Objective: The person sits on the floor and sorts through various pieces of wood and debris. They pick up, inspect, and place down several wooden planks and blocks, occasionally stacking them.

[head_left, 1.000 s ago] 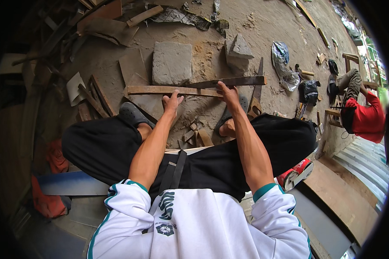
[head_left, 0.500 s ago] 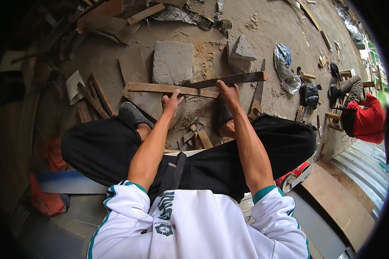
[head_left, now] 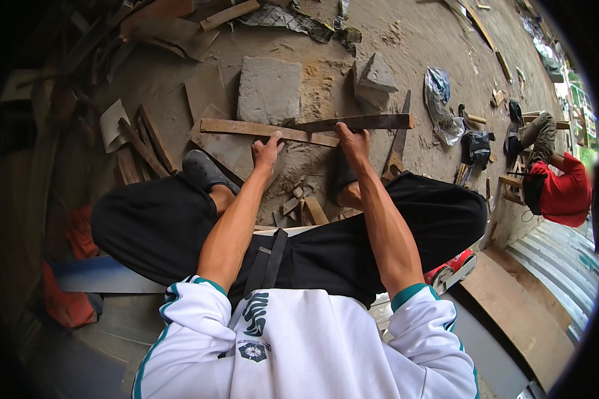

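My left hand (head_left: 267,151) is closed on the light wooden strip (head_left: 236,128), gripping it right of its middle. A darker wooden strip (head_left: 383,122) is held in my right hand (head_left: 354,142), which pinches it with its fingers mostly underneath. The two strips overlap at their inner ends in front of my feet, the dark one lying across the light one and pointing right. Close to my right knee, a handsaw (head_left: 397,154) with a wooden handle rests on the ground. Just beyond the strips lies a square concrete block (head_left: 269,91).
A second, broken concrete chunk (head_left: 375,81) sits right of the block. Wood offcuts (head_left: 303,206) are scattered between my feet, with boards (head_left: 156,139) at the left. A crumpled silver sheet (head_left: 441,106) lies right. A person in red (head_left: 566,189) sits at the far right.
Both hands keep hold of the strips, which stay overlapped in nearly the same place. The whole view has shifted slightly.
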{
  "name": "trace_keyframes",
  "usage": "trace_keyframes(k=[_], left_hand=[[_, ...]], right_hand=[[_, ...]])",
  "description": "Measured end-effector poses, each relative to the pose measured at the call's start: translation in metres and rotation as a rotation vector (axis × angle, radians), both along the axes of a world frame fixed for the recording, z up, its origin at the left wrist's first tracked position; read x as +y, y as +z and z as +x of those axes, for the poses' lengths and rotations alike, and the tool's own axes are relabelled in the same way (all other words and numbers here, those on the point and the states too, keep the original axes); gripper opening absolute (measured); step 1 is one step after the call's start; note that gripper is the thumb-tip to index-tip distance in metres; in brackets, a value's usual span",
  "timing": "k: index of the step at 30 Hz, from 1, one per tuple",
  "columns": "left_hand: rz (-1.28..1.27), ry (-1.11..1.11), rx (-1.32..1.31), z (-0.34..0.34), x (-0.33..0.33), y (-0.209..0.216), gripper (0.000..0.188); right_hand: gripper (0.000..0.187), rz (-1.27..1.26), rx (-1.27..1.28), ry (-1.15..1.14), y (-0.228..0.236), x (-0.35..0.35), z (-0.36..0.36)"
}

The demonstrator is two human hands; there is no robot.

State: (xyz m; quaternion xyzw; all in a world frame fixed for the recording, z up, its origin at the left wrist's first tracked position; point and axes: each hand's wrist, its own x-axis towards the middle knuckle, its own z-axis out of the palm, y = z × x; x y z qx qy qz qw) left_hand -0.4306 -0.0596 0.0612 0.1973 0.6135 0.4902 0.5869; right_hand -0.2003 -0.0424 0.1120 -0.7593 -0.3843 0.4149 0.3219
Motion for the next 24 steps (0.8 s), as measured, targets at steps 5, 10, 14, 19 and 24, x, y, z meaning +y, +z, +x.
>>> trace_keyframes(k=[5, 10, 14, 19, 24], left_hand=[[-0.087, -0.051, 0.054, 0.001, 0.001, 0.008, 0.046], [-0.039, -0.089, 0.097, -0.004, -0.003, -0.009, 0.066], [-0.162, -0.091, 0.228, -0.007, 0.000, -0.015, 0.059], [-0.190, -0.286, 0.089, -0.023, 0.009, 0.005, 0.065], [-0.056, -0.138, -0.050, -0.030, 0.006, 0.016, 0.061]], right_hand=[[0.044, 0.096, -0.077, 0.033, -0.027, -0.005, 0.008], [0.034, 0.104, -0.040, -0.014, -0.029, -0.006, 0.004], [0.046, 0.034, 0.014, 0.012, -0.024, -0.004, 0.005], [0.045, 0.100, -0.068, 0.030, -0.044, -0.003, 0.015], [0.048, 0.009, -0.074, -0.009, 0.009, -0.002, -0.006]])
